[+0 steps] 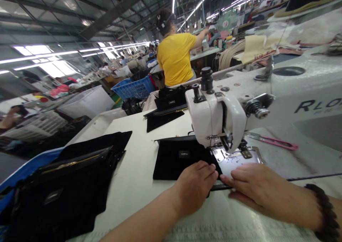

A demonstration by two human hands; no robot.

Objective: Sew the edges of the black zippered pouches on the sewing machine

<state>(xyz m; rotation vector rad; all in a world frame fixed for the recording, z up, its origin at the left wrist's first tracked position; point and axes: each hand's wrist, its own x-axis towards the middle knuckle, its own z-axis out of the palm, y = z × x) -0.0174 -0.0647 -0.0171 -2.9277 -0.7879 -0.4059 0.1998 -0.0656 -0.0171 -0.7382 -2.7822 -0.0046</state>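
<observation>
A black fabric panel (pixel 171 163) with a small label lies on the sewing machine's bed, its right edge by the needle area. My left hand (pixel 196 185) presses on its lower right part, fingers bent and held together. My right hand (pixel 258 190), with a dark beaded bracelet, closes its fingertips at the panel's lower right corner, where a narrow black strip (pixel 220 187) sticks out. The white sewing machine head (pixel 213 114) stands just beyond both hands. Its needle tip is hard to make out.
Black zippered pieces (pixel 64 188) are piled at the left, and more black pieces (pixel 171 105) lie behind the panel. Pink-handled thread snips (pixel 278 141) rest right of the needle area. A person in a yellow shirt (pixel 175 58) works beyond, near a blue basket (pixel 136 87).
</observation>
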